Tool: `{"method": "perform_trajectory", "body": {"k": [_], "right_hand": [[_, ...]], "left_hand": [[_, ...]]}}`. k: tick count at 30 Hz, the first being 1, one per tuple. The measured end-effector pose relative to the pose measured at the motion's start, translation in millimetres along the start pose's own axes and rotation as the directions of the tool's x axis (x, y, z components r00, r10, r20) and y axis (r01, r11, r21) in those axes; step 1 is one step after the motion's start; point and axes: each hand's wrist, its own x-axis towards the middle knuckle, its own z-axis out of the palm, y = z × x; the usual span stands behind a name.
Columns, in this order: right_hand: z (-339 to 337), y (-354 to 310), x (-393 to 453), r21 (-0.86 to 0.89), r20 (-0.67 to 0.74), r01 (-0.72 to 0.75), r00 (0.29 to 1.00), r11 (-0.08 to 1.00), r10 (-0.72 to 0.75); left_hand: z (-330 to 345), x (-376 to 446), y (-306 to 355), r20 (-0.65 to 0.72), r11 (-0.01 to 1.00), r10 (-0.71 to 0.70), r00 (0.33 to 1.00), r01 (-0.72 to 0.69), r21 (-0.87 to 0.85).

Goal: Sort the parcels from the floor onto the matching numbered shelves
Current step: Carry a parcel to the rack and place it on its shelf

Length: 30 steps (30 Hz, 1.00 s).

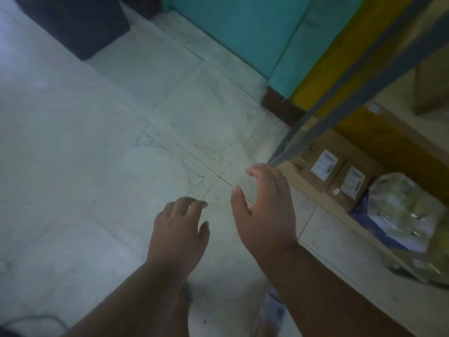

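With both hands empty, left hand [178,229] loosely curled and right hand [266,210] spread above bare floor [121,142] beside the shelf [313,188], we should look away from its shelved parcels [340,176] (none visible on the floor) and find another.

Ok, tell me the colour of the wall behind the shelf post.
Teal wall, seen in the head view.

Labelled brown boxes [337,176] and wrapped parcel [403,210] on low shelf [313,188]
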Motion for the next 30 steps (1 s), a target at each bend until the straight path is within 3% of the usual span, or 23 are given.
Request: {"method": "perform_trajectory", "body": {"k": [6, 11, 19, 30], "right_hand": [[-36.9, -212.0, 36.2, 0.104, 0.079, 0.162, 0.982, 0.981, -0.171], [-40.8, -325.0, 91.6, 0.176, 0.106, 0.276, 0.949, 0.945, -0.297], [8.8, -431.9, 240.4, 0.191, 0.109, 0.425, 0.887, 0.885, -0.449], [131.8, -626.9, 453.8, 0.239, 0.272, 0.505, 0.785, 0.829, -0.556]], "left_hand": [[-195.0, -50.2, -69.8, -0.091, 0.993, -0.115, 0.989, 0.115, -0.007], [-294.8, -28.9, -110.3, -0.225, 0.979, -0.204, 0.953, 0.201, -0.038], [-405.5, 90.9, -184.1, -0.35, 0.956, -0.292, 0.89, 0.287, -0.068], [-552.8, 265.5, -330.6, -0.381, 0.853, -0.522, 0.763, 0.464, -0.239]]}}
